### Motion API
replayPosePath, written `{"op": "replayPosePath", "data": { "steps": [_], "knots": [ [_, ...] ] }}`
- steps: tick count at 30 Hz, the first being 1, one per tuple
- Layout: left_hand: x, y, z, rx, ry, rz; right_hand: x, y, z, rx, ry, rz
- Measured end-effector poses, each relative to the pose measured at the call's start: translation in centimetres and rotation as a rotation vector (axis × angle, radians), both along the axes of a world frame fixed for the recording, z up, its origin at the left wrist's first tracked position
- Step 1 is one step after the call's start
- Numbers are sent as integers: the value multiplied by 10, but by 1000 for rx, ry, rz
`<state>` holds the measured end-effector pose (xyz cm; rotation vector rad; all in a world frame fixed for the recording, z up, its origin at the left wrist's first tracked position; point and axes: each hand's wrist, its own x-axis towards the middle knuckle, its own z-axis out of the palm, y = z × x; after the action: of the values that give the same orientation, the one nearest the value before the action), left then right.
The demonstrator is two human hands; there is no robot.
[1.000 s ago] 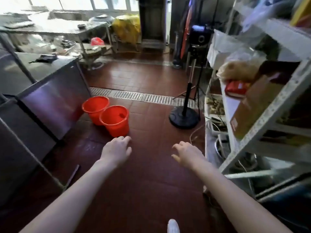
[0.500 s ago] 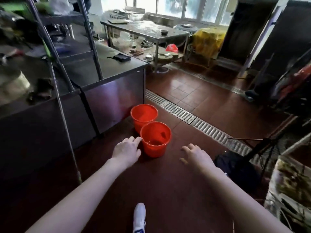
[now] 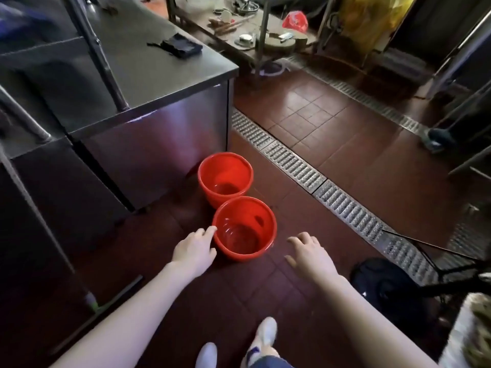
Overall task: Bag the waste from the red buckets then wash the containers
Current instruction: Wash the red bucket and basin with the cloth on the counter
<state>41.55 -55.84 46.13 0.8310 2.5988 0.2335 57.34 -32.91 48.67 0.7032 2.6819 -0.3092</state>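
No text, label, brand, number or sign can be read anywhere. The white shoe (image 3: pixel 261 338) at 6 o'clock bears a dark blue mark on its side, too blurred to tell as a brand. The red plastic bag (image 3: pixel 295 21) at 1 o'clock shows pale patches that cannot be made out as print.

stepped closer, left hand (image 3: pixel 195 251) now at rim of near bucket (image 3: pixel 244 229), right hand (image 3: pixel 309 254) lowered beside it
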Motion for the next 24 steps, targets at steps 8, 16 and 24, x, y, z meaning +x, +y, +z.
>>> {"op": "replayPosePath", "data": {
  "steps": [8, 16, 24],
  "knots": [
    [-84, 96, -148, -14, -223, 357, -114, 123, -156, -150, -150, 59],
    [-122, 147, -319, -61, -397, 436, -190, 188, -339, -281, -303, 26],
    [-168, 153, -443, -163, -406, 544, -235, 202, -471, -305, -323, -249]
  ]
}}
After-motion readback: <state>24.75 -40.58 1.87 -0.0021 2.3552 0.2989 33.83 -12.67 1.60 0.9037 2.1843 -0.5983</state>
